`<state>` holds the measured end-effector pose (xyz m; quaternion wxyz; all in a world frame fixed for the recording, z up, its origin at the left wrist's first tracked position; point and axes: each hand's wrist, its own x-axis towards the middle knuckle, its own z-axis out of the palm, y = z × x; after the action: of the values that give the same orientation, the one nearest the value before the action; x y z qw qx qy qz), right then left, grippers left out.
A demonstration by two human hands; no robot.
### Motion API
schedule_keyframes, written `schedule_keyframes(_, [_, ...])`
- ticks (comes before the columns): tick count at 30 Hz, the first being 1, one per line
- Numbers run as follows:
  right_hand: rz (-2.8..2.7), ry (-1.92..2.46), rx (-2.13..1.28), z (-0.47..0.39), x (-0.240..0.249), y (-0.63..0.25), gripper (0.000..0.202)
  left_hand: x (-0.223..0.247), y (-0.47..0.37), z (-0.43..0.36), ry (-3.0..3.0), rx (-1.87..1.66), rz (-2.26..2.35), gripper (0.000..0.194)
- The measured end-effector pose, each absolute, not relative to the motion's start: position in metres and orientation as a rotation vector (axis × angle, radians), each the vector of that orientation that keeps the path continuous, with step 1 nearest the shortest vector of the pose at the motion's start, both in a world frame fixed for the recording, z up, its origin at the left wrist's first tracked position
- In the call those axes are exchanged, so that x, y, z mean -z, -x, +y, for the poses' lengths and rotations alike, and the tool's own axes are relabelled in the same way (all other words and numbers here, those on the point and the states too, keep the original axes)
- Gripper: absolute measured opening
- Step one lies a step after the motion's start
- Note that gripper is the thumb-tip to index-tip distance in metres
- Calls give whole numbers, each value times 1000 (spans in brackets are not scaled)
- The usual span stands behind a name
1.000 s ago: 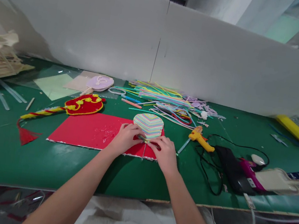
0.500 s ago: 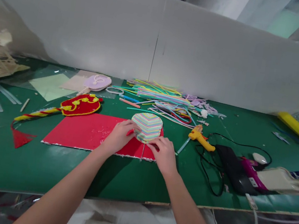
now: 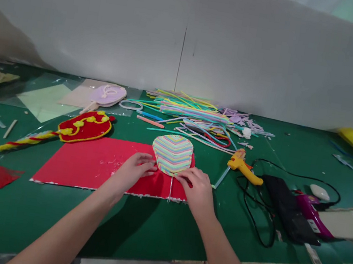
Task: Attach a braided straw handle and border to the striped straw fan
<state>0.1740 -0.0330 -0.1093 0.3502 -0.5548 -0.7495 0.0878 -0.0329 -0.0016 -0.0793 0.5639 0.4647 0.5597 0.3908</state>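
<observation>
A round pastel chevron-striped fan (image 3: 173,153), apparently made of pipe cleaners, lies on a red board (image 3: 85,157). Its thin wire stem (image 3: 170,189) points toward me past the board's near edge. My left hand (image 3: 135,171) is at the fan's lower left edge, fingers curved and slightly apart, with nothing visible in them. At the lower right edge, beside the stem, my right hand (image 3: 196,188) pinches the rim between thumb and fingers. The fingertips partly cover that edge.
Left lies a red and yellow fan (image 3: 85,126) with a tassel; behind it, a lilac fan (image 3: 108,94). Loose pipe cleaners (image 3: 187,109) are heaped at the back. A yellow glue gun (image 3: 243,165), its cord, and a black object (image 3: 288,207) lie right. A grey partition (image 3: 113,24) stands behind.
The view has tilted down and come closer. My left fingers have slipped off the fan's face to its lower left edge. My right hand stays at the lower right rim.
</observation>
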Motion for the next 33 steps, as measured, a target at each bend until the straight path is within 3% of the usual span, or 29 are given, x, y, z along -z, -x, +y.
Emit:
schedule_keyframes(4, [-1918, 1445, -245, -33, 106, -173, 11, 81, 35, -4, -1555, -888, 1414, 32])
schedule_keyframes(9, [-1912, 1442, -270, -33, 100, -173, 12, 73, 30, 1, -2540, -649, 1340, 32])
schedule_keyframes(12, [-1903, 1446, -255, -33, 97, -174, 11, 71, 26, 10, -2808, -511, 1192, 31])
schedule_keyframes(22, [-1880, 1396, -202, -32, 88, -183, 8, 79, 26, 28, -2992, -640, 910, 27])
schedule_keyframes(33, [-1907, 1292, -241, -33, 71, -185, 8, 77, 46, 22, -2749, -771, 581, 35])
